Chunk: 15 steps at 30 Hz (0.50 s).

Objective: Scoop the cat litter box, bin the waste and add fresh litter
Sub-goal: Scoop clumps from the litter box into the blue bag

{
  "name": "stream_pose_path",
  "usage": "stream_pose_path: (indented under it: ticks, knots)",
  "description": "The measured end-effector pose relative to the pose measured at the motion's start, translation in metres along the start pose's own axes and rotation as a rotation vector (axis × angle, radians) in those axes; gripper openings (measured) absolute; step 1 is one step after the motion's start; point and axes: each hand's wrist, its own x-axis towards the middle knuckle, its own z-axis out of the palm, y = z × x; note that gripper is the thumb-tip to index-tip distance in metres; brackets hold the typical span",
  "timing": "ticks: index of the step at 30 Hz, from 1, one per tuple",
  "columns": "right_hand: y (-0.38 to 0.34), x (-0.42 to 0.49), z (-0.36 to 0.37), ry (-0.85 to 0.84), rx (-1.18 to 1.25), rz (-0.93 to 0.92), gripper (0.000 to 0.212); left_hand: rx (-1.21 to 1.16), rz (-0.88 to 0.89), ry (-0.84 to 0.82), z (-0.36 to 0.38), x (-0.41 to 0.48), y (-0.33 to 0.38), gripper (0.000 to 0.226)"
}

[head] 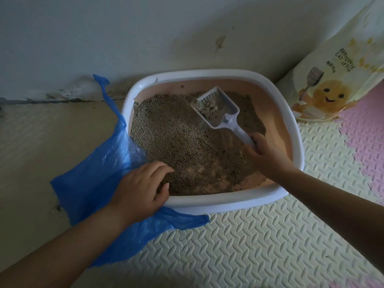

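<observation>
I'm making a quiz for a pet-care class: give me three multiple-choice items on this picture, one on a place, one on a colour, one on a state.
1. Where does the blue bag lie relative to the litter box?
A) to its right
B) at its left side, over the rim
C) behind it

2. What colour is the scoop?
A) green
B) black
C) white

3. What state is the scoop in?
A) loaded with clumps, held by the right hand
B) empty, lying on the floor
C) snapped in two

Answers:
1 B, the bag drapes over the box's left rim.
2 C, its plastic is plainly white.
3 A, clumps sit in it and the hand grips its handle.
</observation>
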Motion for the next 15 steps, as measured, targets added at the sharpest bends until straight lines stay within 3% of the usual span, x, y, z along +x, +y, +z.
stream_pose_path:
  ticks: [15]
  knots:
    - [-0.002,-0.0085,-0.01,0.073,-0.022,-0.176,0.014,0.033,-0.017,0.024,0.001,-0.0031,0.0002,0.039]
